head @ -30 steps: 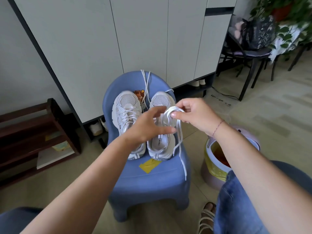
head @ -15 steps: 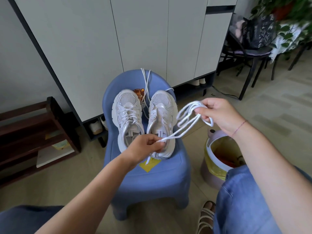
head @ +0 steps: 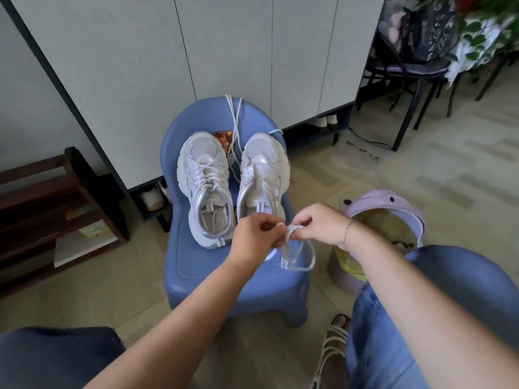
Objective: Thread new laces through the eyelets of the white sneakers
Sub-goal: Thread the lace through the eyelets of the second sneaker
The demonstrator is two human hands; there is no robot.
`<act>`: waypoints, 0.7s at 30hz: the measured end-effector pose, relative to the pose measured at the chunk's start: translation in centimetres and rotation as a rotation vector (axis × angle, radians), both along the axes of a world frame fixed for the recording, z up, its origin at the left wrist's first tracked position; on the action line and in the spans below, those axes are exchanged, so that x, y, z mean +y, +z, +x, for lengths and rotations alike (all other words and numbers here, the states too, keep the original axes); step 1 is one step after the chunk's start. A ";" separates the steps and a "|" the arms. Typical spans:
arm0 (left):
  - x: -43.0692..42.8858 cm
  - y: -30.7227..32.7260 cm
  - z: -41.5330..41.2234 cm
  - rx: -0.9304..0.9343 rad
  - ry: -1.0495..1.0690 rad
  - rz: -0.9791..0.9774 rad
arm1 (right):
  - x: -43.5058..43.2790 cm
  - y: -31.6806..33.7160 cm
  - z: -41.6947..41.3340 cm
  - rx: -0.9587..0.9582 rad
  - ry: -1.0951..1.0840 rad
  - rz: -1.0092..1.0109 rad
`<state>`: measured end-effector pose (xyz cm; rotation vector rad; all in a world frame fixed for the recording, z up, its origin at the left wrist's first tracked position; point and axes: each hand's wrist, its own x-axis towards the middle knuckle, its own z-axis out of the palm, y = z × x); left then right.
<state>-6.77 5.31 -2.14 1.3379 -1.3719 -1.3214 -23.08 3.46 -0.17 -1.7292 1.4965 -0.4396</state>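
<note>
Drawn together since half a second ago, when the lace stretched between them: both hands, now over the seat's front edge. Fingers of left hand point(head: 257, 234) pinch loose white shoelace point(head: 297, 256); fingers of right hand point(head: 320, 224) pinch the same, loops hanging below. Pair of white mesh sneakers point(head: 206, 189): side by side on small blue plastic chair point(head: 224, 284), toes toward backrest.

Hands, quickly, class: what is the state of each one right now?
Left hand: closed, pinching the coiled white lace.
Right hand: closed, pinching the same lace, whose loops hang below.
</note>
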 end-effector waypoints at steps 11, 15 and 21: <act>-0.1 -1.8 0.8 0.265 0.040 0.180 | 0.4 -3.6 0.8 -0.458 -0.053 0.147; -0.4 -2.2 0.8 0.311 0.110 0.225 | 0.5 -3.9 0.7 -0.487 0.039 0.166; 0.5 -2.4 1.0 0.314 0.097 0.222 | 0.5 -4.0 1.5 -0.503 -0.090 0.118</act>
